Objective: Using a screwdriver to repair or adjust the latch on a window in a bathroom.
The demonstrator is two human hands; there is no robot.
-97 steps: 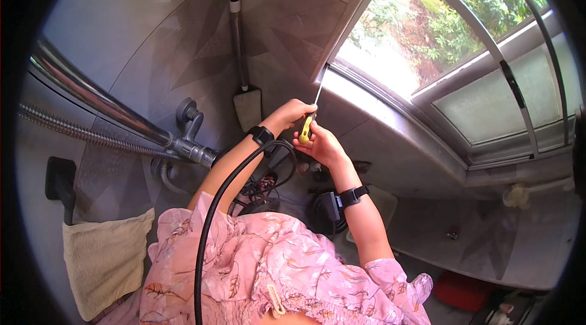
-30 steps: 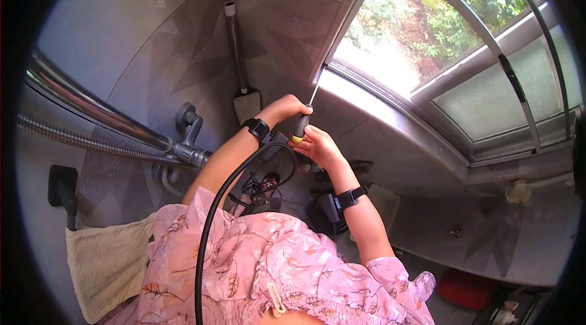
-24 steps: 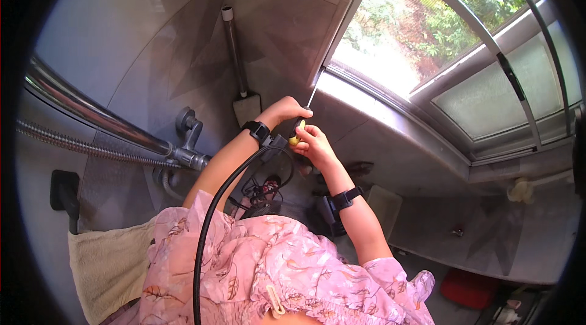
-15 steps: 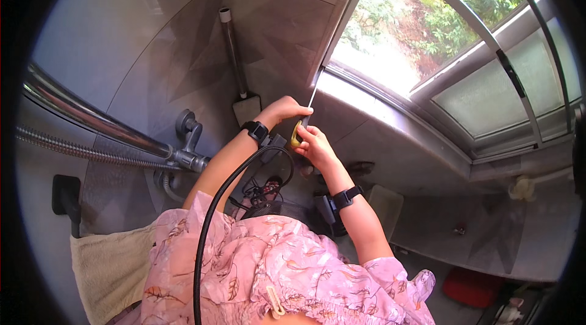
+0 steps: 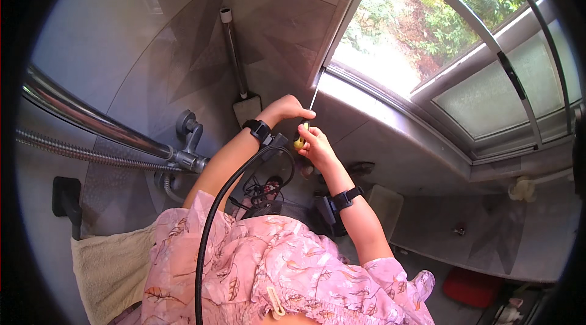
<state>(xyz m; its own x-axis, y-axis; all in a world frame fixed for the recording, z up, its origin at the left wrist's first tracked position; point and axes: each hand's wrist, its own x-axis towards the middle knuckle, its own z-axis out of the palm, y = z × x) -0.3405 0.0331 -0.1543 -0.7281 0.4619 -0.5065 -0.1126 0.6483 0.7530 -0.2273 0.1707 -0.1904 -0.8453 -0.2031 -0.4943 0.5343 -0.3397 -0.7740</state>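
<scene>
A screwdriver (image 5: 304, 133) with a yellow and black handle points up toward the lower left corner of the window frame (image 5: 326, 63). Around its handle the fingers of my right hand (image 5: 318, 146) are closed. My left hand (image 5: 289, 108) is higher up, its fingertips pinching the thin metal shaft just above the handle. The shaft's tip meets the frame's edge near the sill, where the contact is too small to make out. Each of my wrists carries a black strap with a small device.
The pale window sill (image 5: 390, 105) runs rightward below the sliding window. A chrome shower pipe (image 5: 97, 111) and mixer valve are at left, beside a beige towel (image 5: 116, 270). A long-handled tool (image 5: 232, 50) leans in the corner. A black cable (image 5: 204, 233) crosses before me.
The screwdriver handle has turned between my right fingers, showing its yellow side differently. Both hands have shifted very slightly; the shaft still points at the same frame corner.
</scene>
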